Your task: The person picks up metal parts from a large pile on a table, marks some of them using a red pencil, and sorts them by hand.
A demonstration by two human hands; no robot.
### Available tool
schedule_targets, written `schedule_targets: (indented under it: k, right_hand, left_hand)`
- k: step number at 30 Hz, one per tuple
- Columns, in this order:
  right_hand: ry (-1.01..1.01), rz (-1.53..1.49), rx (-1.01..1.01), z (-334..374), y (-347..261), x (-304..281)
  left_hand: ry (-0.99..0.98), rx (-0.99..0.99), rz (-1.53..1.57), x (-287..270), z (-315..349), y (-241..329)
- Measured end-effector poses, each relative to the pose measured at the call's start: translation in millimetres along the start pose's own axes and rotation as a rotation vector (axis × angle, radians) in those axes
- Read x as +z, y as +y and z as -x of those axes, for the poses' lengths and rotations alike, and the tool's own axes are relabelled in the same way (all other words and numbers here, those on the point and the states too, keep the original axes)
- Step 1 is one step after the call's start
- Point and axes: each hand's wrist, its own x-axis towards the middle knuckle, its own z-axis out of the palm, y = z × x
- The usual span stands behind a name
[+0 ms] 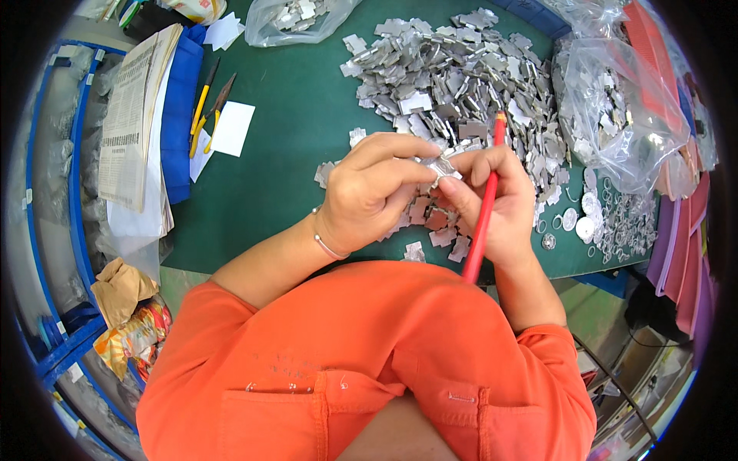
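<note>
Between the fingertips of both hands is a small silvery metal piece (441, 166). My left hand (370, 188) pinches it from the left, closed at the fingertips. My right hand (492, 192) grips its other side with thumb and fingers, and also carries a long red pencil-like stick (483, 219) slanting across the palm. Behind the hands, a large heap of flat metal pieces (461, 77) covers the green table (284, 100). A smaller group of similar pieces (440, 221) lies under and in front of the hands, partly hidden by them.
Left: a blue bin (181, 115) with newspapers (134, 123), yellow-handled pliers (217, 107) and a white card (233, 129). Clear plastic bags of metal parts stand at the back (296, 23) and right (615, 115). Rings and discs (607, 219) lie at the right edge. Blue-framed shelving (77, 192) is far left.
</note>
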Motion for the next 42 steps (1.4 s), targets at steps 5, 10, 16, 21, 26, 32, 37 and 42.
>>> schedule_targets:
  k: [5, 10, 16, 21, 26, 32, 37, 42]
  right_hand:
    - [0.439, 0.858, -1.078, -32, -29, -80]
    - [0.766, 1.208, -0.596, -42, -60, -141]
    - [0.396, 0.817, -0.588, -39, -25, -78]
    - [0.1, 0.559, -0.342, -22, -5, -37]
    - [-0.022, 0.495, -0.294, -20, 6, -12]
    - [0.057, 0.207, -0.24, -8, 4, 1]
    - [0.012, 0.412, -0.616, 1, 10, -4]
    - [-0.017, 0.638, -0.889, 5, 4, -7]
  left_hand:
    - [0.005, -0.066, -0.245, -15, -13, -12]
    - [-0.165, -0.053, -0.398, 6, -34, -44]
    - [-0.281, -0.001, -0.553, -2, -43, -63]
    - [-0.17, -0.008, -0.413, -12, -27, -48]
    - [-0.068, -0.122, -0.221, -10, -13, -27]
    - [0.018, 0.004, -0.1, -9, -5, 1]
    - [0.005, -0.309, 0.288, -10, 4, 18]
    - [-0.069, -0.876, 0.951, -16, 0, 29]
